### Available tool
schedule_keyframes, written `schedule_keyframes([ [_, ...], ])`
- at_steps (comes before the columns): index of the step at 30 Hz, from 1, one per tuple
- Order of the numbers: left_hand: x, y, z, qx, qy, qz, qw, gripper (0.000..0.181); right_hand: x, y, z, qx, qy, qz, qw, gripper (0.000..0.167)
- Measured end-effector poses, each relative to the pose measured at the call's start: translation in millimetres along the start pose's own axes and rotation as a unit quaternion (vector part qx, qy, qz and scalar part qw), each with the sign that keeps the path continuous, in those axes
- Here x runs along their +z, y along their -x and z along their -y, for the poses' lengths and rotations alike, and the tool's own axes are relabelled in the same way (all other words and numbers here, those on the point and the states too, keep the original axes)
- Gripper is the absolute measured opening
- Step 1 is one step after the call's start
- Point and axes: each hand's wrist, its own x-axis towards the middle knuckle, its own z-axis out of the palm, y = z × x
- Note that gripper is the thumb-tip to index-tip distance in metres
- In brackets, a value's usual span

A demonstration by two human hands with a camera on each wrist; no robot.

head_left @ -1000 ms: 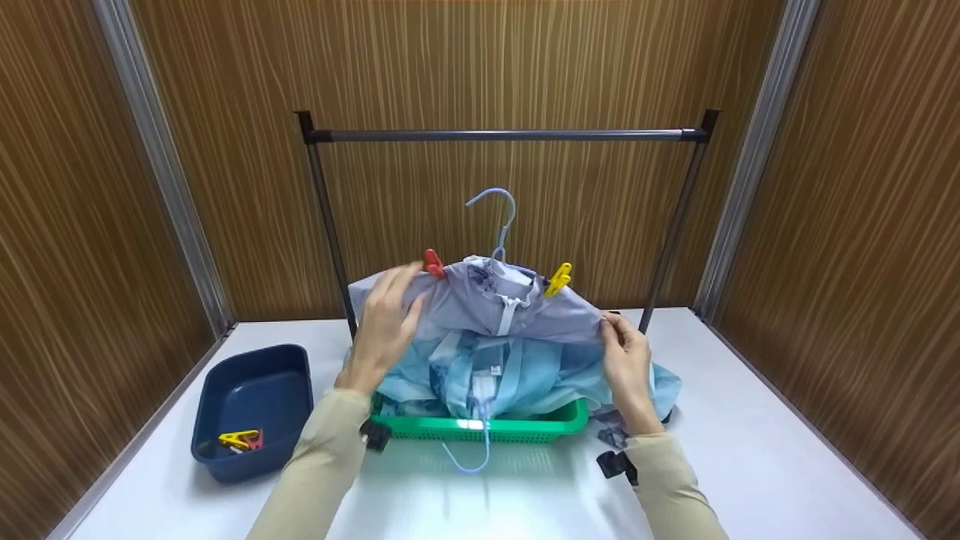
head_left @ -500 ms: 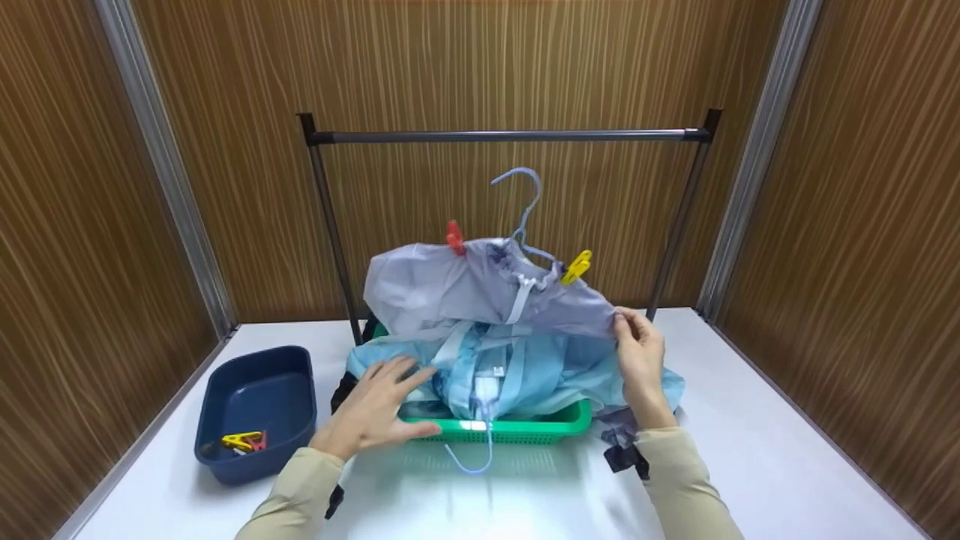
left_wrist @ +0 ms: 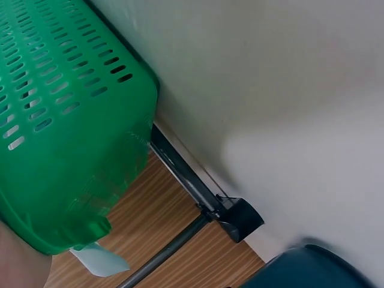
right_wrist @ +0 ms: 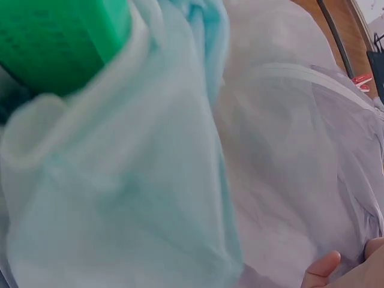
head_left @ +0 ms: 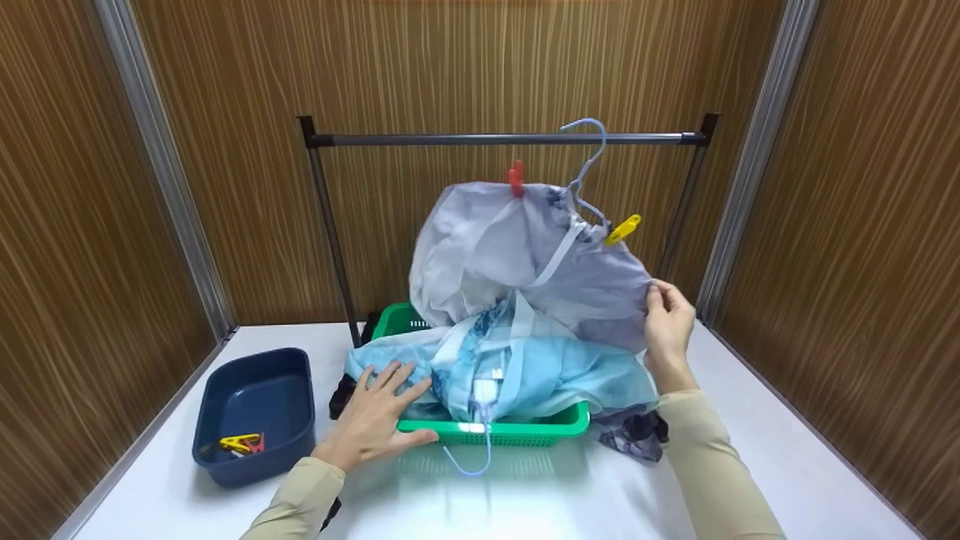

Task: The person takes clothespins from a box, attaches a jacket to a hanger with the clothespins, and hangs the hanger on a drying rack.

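Note:
My right hand [head_left: 670, 322] pinches the right shoulder edge of a thin lavender jacket [head_left: 487, 247], lifted on a pale blue hanger [head_left: 602, 142] and tilted down to the right. A red clothespin [head_left: 516, 180] and a yellow clothespin [head_left: 622, 229] grip its shoulders beside the collar. Below it a light blue garment [head_left: 585, 367] with another hanger [head_left: 487, 454] lies across a green basket [head_left: 510, 433]. My left hand [head_left: 379, 416] is spread over the basket's front left corner and that garment's edge, thumb along the rim. In the right wrist view the jacket's body [right_wrist: 282, 156] hangs beside the blue cloth.
A dark clothes rack's bar [head_left: 450, 140] spans the back. At the left stands a navy tub [head_left: 255, 401] with several clips [head_left: 240, 441] inside. A dark patterned cloth [head_left: 634, 439] lies right of the basket. Wood-grain walls close in the sides and back.
My left hand has left the jacket's left shoulder and come down onto the basket corner. The right hand has raised the jacket and hanger up and to the right, with the hook now at bar height in view.

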Motion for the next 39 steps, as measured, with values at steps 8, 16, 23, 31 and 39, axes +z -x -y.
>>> schedule_keyframes([
  [8,-1.6,1.5,-1.3,-0.016,0.005,0.011,0.9998,0.083,-19.3,-24.7,18.3,-0.007,-0.028,-0.047,0.9985,0.017],
  [16,-3.0,-0.9,-4.4,-0.033,0.014,0.035,0.9988,0.084,-50.9,-49.6,32.8,0.037,-0.052,-0.130,0.9895,0.020],
  [23,-4.2,-2.2,-5.8,-0.043,0.023,0.051,0.9975,0.085,-69.2,-61.0,34.5,0.072,-0.066,-0.170,0.9807,0.022],
  [31,-4.1,-2.8,-5.8,-0.047,0.024,0.051,0.9973,0.085,-70.0,-68.2,27.0,0.062,-0.031,-0.197,0.9779,0.024],
  [39,-5.6,-3.4,-5.8,-0.050,0.024,0.059,0.9967,0.086,-73.3,-69.8,11.9,0.049,0.178,-0.150,0.9713,0.033],
])
